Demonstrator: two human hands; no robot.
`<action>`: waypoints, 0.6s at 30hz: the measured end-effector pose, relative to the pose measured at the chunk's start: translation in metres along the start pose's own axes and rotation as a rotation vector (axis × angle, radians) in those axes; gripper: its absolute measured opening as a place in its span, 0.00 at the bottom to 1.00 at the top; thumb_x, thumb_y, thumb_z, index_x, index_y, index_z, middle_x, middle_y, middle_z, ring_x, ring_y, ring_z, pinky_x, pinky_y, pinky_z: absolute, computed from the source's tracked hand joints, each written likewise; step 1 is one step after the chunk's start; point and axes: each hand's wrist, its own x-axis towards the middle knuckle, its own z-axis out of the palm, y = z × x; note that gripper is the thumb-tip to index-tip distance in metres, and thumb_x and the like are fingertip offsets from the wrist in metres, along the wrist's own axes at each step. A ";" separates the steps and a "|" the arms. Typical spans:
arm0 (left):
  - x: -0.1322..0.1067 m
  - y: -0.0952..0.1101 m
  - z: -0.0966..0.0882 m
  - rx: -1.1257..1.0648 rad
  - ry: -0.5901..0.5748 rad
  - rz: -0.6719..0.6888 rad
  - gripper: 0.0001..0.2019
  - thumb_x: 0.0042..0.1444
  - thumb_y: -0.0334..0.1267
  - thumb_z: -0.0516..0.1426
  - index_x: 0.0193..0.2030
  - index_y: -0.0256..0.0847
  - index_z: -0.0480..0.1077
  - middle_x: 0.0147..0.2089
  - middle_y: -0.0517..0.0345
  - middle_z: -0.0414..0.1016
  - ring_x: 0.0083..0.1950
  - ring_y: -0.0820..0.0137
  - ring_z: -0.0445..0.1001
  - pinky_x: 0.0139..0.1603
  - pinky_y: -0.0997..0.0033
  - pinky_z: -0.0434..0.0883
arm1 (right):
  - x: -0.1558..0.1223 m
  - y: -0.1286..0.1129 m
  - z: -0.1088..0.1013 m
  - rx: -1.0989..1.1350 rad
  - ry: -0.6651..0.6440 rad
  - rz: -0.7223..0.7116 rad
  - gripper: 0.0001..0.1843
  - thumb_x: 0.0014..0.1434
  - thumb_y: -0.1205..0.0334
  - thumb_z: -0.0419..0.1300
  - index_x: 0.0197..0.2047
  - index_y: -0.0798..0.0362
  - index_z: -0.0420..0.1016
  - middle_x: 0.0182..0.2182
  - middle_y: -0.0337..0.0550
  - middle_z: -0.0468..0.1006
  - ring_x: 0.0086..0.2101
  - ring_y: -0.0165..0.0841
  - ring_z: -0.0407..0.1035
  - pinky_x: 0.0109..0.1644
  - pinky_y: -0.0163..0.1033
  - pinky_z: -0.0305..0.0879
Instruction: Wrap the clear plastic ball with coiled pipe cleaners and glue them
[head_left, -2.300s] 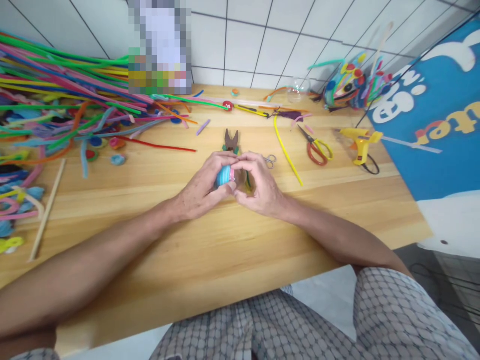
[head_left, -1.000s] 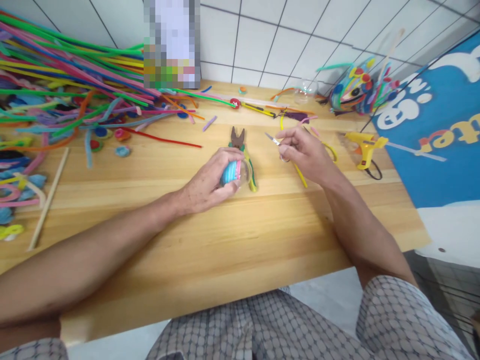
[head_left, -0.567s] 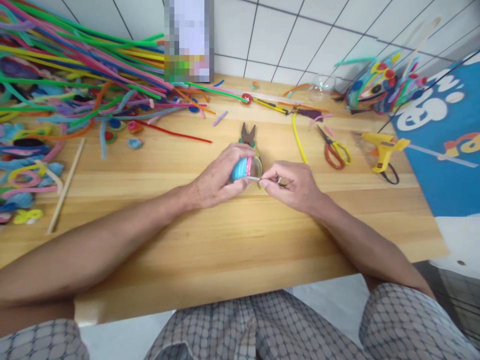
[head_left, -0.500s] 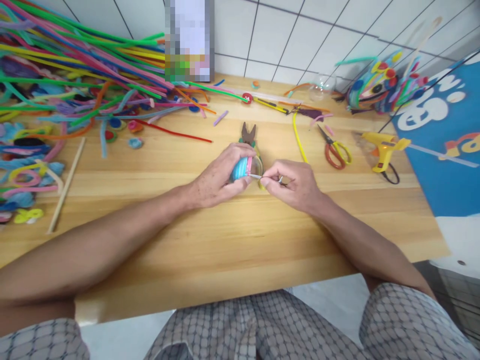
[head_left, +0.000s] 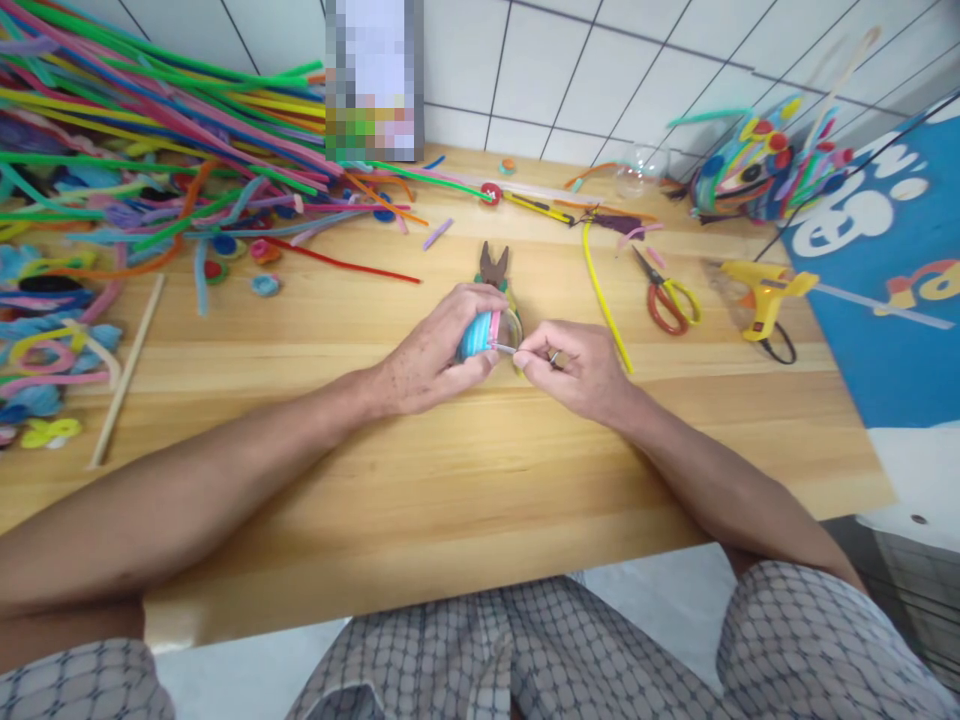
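Note:
My left hand [head_left: 435, 350] is closed around a round clear ball, partly covered with light-blue and pink fuzzy strips [head_left: 474, 338]. The ball's bare, see-through side faces right. Between the thumb and fingers of my right hand [head_left: 574, 368] is a slim silvery pointed tool [head_left: 505, 348]; the fingers hide most of it, so its exact kind is unclear. Its tip meets the ball by the pink strip, close to my left thumb. Just beyond my left hand lie pliers [head_left: 494, 264] with dark jaws apart, their handles partly hidden.
Colourful pipe cleaners [head_left: 247, 130] are heaped at the back left, near a wooden stick [head_left: 127, 370]. To the right lie a yellow pipe cleaner [head_left: 606, 300], scissors [head_left: 667, 302] and a yellow glue gun [head_left: 769, 292]. A craft knife [head_left: 538, 208] and clear ball [head_left: 641, 172] are behind.
The view has shifted slightly. My right hand has moved a little left, closer to the ball, and more of the yellow pipe cleaner's near end shows. Both grips look the same.

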 end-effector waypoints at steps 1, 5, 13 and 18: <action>0.000 0.000 0.000 0.000 0.001 -0.006 0.22 0.73 0.47 0.58 0.68 0.45 0.63 0.65 0.40 0.72 0.68 0.53 0.73 0.69 0.45 0.73 | 0.000 0.000 0.001 0.006 0.006 0.004 0.08 0.65 0.64 0.64 0.32 0.51 0.77 0.23 0.33 0.76 0.24 0.26 0.66 0.31 0.35 0.58; -0.001 0.001 -0.001 -0.010 -0.005 -0.028 0.22 0.73 0.50 0.57 0.68 0.45 0.63 0.65 0.40 0.72 0.69 0.53 0.72 0.70 0.42 0.72 | -0.002 0.002 0.003 0.038 0.030 0.007 0.09 0.66 0.63 0.64 0.32 0.51 0.78 0.24 0.33 0.76 0.25 0.26 0.66 0.31 0.35 0.59; -0.001 0.001 0.000 -0.012 -0.002 -0.017 0.22 0.74 0.50 0.57 0.68 0.44 0.63 0.65 0.41 0.72 0.68 0.53 0.72 0.70 0.44 0.71 | -0.001 0.002 0.004 0.028 0.017 0.019 0.09 0.66 0.64 0.64 0.32 0.51 0.77 0.24 0.34 0.77 0.25 0.27 0.67 0.32 0.35 0.60; -0.001 0.000 0.000 -0.011 0.002 -0.009 0.22 0.74 0.49 0.58 0.68 0.45 0.63 0.65 0.40 0.72 0.68 0.54 0.72 0.70 0.44 0.71 | -0.002 0.002 0.006 0.058 0.044 0.013 0.08 0.65 0.65 0.64 0.32 0.51 0.78 0.24 0.34 0.77 0.25 0.27 0.68 0.32 0.34 0.61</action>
